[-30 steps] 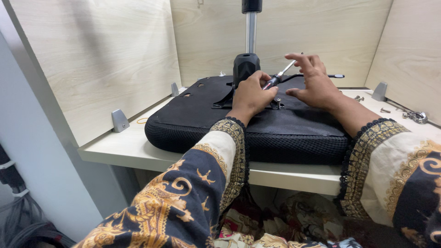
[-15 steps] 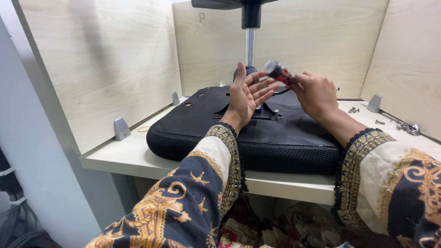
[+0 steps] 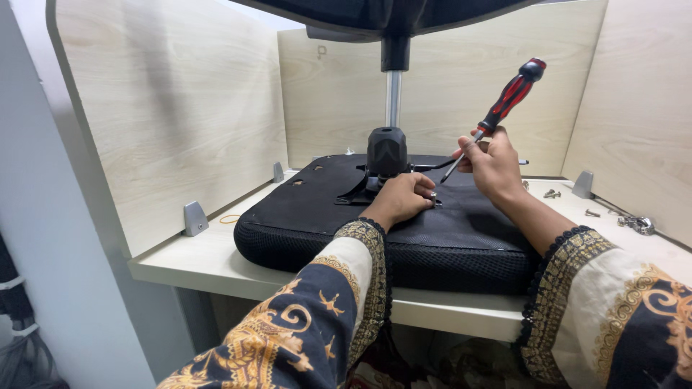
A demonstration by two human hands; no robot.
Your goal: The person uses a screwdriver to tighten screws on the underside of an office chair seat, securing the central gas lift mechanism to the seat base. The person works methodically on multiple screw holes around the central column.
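Observation:
An upside-down black office chair seat (image 3: 310,216) lies on a light wooden desk (image 3: 194,263), its metal gas column (image 3: 393,97) standing up from a black mount (image 3: 387,151). My left hand (image 3: 402,198) rests on the seat beside the mount's plate, fingertips pinching a small silver screw. My right hand (image 3: 494,162) grips a red-and-black screwdriver (image 3: 504,104) by the lower handle, held tilted, with the tip pointing down toward the screw at my left fingers.
Wooden partition panels (image 3: 180,122) enclose the desk on three sides, fixed by grey brackets (image 3: 194,218). Loose screws (image 3: 551,193) and a metal fitting (image 3: 638,225) lie on the desk at right. The chair base (image 3: 389,14) overhangs the top.
My view has lifted. My right hand has raised the screwdriver so its handle points up and right. My left hand has come down from the column onto the seat plate with the screw.

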